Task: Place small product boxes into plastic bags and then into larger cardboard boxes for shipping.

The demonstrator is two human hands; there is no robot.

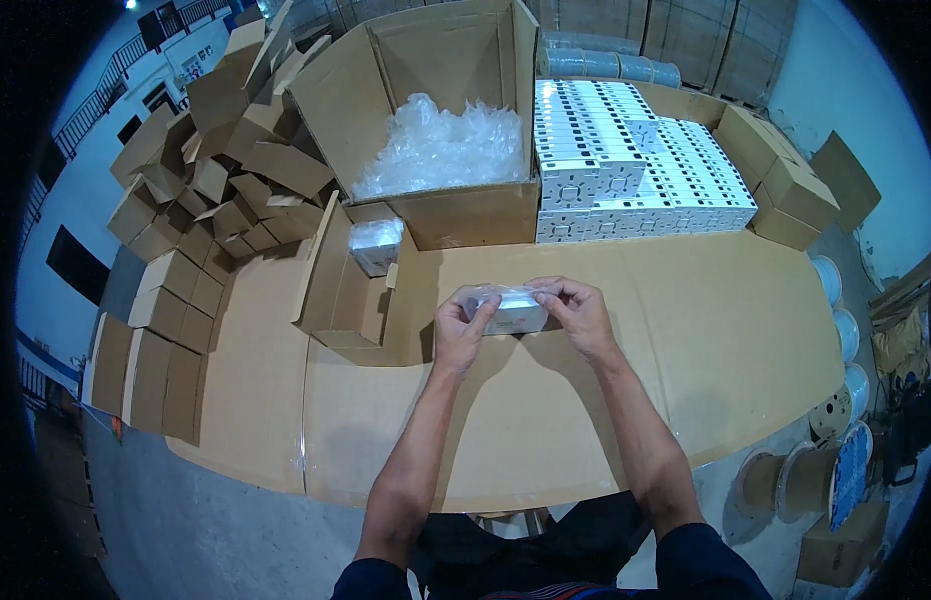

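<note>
A small white box [518, 319] in a clear plastic bag [506, 291] is between my hands, over the middle of the cardboard-covered table. My left hand [460, 330] pinches the bag's upper edge at the left, thumb toward the box. At the right end, my right hand [580, 312] grips the same edge between thumb and fingers. Left of my hands stands an open cardboard carton [363, 354], with a plastic-wrapped white box [376, 245] at its far end.
Behind the carton, a large open cardboard box [466, 218] holds a heap of clear plastic bags [446, 146]. White boxes [646, 180] are stacked at the back right. Brown cartons [176, 300] pile up along the left. Spools [786, 480] stand on the floor at the right.
</note>
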